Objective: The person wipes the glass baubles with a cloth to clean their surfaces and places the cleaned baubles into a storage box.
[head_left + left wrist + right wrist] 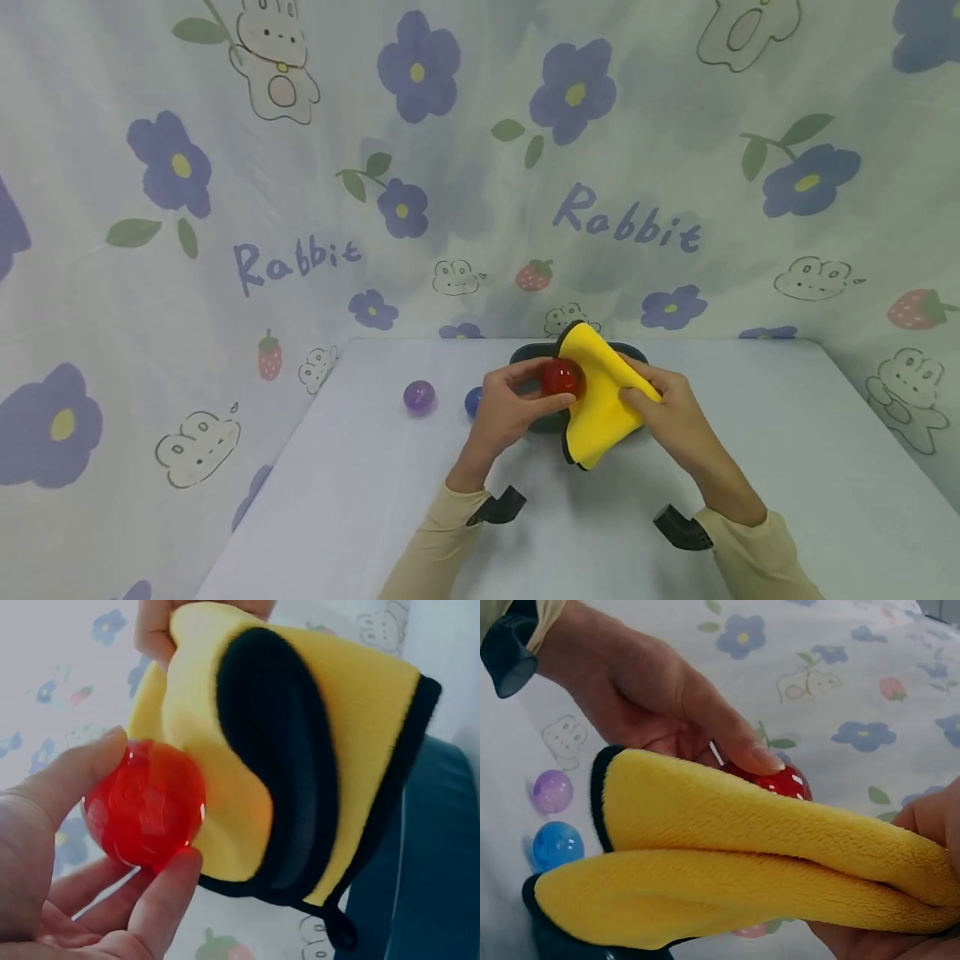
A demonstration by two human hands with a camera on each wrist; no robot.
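In the head view my left hand holds a shiny, see-through red ball between thumb and fingers. My right hand grips a yellow cloth with dark edging, thumb on its near face. The ball is right beside the cloth; whether they touch is unclear. From the left wrist, the red ball shows fingertips on opposite sides, and part of the cloth has a dark fold or band. The right wrist view shows the cloth doubled over, hiding most of the ball.
Behind the hands stands a dark green container, partly covered by them and the cloth. On the white table a purple ball lies to the left, with a blue ball nearer the left hand. A patterned curtain hangs behind.
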